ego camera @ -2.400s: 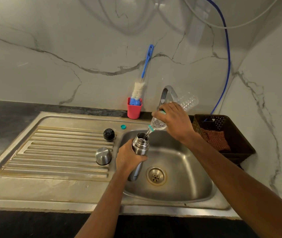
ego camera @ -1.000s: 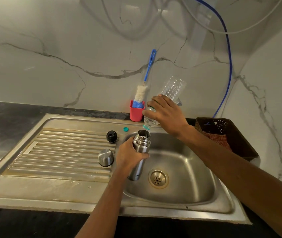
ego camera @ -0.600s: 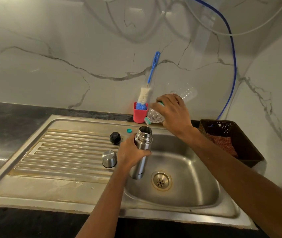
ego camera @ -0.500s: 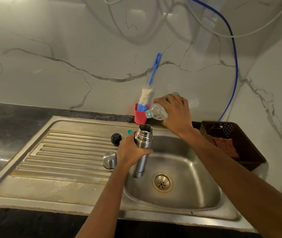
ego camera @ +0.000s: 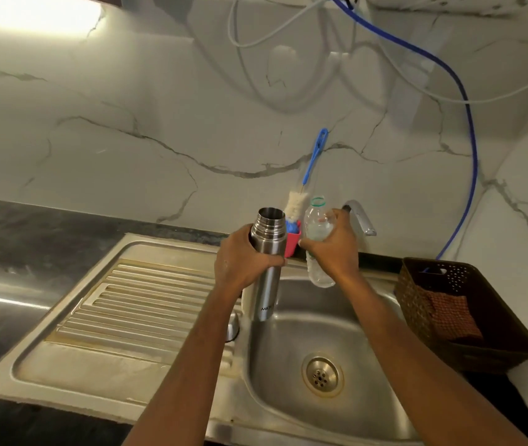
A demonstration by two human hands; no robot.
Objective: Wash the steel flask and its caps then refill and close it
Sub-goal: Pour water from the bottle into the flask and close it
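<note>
**A:** Location of the tall, slim brushed-steel flask (ego camera: 267, 294)?

**B:** Held upright over the left edge of the stainless-steel sink basin (ego camera: 346, 323). Mouth uncapped, threaded neck exposed. Left grip (ego camera: 243, 262) wrapped round the upper body, just below the neck.

**A:** And the right grip (ego camera: 333, 249)?

**B:** Clasped round a clear plastic bottle (ego camera: 315, 225), upright and uncapped, seemingly near empty. Just beside the flask, apparently not touching.

**A:** Step in hand, by judgement?

**B:** Pouring finished, closing next. Keep the flask vertical to avoid spilling. Set the bottle down on the dark bench (ego camera: 14, 239) to free a grip for the caps. Domed steel cap (ego camera: 232, 326) on the ribbed drainboard (ego camera: 143, 300), mostly hidden by the left forearm. Inner stopper not visible.

**A:** Appearance of the flask?

**B:** Satin finish, stepped rings at the neck, small lettering low on the body. Fill level not discernible.
</note>
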